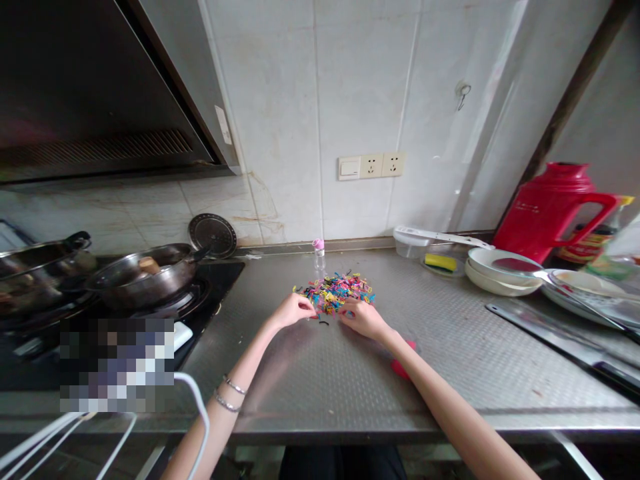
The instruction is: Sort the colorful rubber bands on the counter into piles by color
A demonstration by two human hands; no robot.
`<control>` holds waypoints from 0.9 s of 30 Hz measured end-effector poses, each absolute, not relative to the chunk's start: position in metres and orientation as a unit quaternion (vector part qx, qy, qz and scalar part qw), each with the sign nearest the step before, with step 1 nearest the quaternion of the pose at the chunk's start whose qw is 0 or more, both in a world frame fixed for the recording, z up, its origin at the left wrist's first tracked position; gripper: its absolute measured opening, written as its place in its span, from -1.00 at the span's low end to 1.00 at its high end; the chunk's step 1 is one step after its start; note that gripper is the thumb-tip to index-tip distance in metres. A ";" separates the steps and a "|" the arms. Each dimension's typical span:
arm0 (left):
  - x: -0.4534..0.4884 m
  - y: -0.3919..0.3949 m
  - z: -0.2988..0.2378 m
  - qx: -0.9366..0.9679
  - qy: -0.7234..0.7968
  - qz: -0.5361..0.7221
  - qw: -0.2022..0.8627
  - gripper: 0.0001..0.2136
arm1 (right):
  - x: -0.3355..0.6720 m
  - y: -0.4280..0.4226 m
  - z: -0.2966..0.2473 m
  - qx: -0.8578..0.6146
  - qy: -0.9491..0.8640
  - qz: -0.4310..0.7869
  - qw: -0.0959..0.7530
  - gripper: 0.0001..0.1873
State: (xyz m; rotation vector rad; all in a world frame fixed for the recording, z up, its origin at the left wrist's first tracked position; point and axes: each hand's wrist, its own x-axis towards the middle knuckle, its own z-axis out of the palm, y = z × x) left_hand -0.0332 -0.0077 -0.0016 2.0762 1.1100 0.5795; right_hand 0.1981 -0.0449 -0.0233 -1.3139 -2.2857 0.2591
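Observation:
A heap of small colourful loop-like pieces [345,288] lies on the metal counter; their exact kind is too small to tell. At its left front edge is my left hand [295,311], thumb and fingers pinched together by a red piece. My right hand [364,317] is at the front right of the heap, palm down, its fingers curled in and touching or very near the pieces. What either hand holds, if anything, is too small to see. A loose black piece [324,323] lies between the hands. Behind the heap stands a small clear bottle with a pink cap [319,247].
A red object [400,369] is partly covered by my right forearm. On the left, pans [145,280] sit on the stove. On the right are a yellow sponge [440,262], bowls [500,283], a knife [550,340] and a red thermos flask [545,213].

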 end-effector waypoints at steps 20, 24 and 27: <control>-0.068 -0.006 0.005 0.799 0.448 0.155 0.369 -0.78 | 0.166 -0.054 -0.028 -0.469 -0.861 0.071 0.185 -0.72; -0.068 -0.005 0.006 0.791 0.461 0.189 0.354 -0.77 | 0.164 -0.054 -0.029 -0.458 -0.865 0.071 0.191 -0.69; -0.070 -0.002 0.004 0.793 0.465 0.210 0.334 -0.76 | 0.166 -0.052 -0.028 -0.450 -0.863 0.081 0.214 -0.68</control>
